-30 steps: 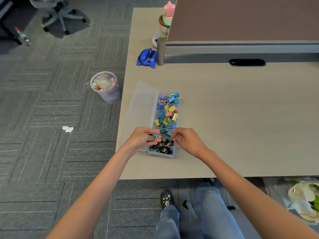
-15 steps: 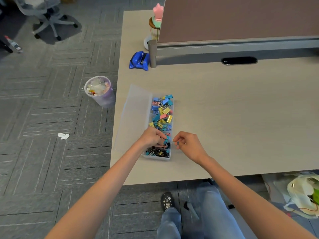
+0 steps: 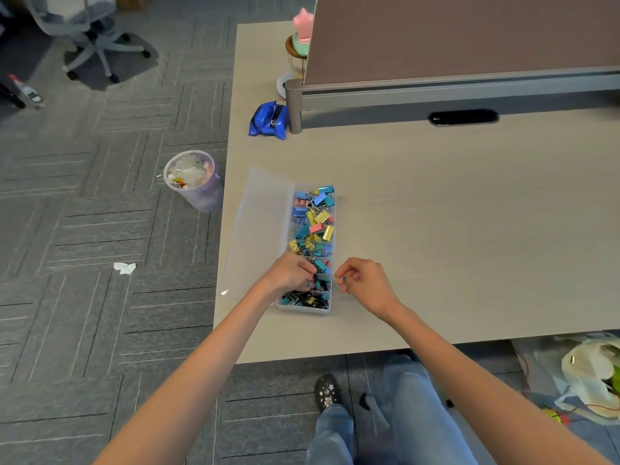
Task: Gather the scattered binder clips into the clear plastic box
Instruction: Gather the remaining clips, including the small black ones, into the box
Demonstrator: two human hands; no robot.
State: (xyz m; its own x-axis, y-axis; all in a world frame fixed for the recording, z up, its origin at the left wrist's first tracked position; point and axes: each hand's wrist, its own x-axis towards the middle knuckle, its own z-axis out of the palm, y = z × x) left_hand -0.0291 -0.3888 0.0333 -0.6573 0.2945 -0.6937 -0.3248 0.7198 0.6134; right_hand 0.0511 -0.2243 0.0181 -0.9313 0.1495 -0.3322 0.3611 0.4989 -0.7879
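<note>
The clear plastic box is lying open by the desk's near left edge, holding the binder clips. They are looking light, stiff and prone to tangling by their wire loops, so I am judging a pinch on the painted body best. My left hand is curling into the box's near end, and I cannot tell whether it is gripping a clip; my right hand is hovering just right of the box, loosely curled and empty.

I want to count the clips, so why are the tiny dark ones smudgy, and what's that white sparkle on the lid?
Head view: the small dark clips at the near end of the clear box are too fine and blur together, and the left hand covers some; the sparkle is glare on the open lid.
</note>
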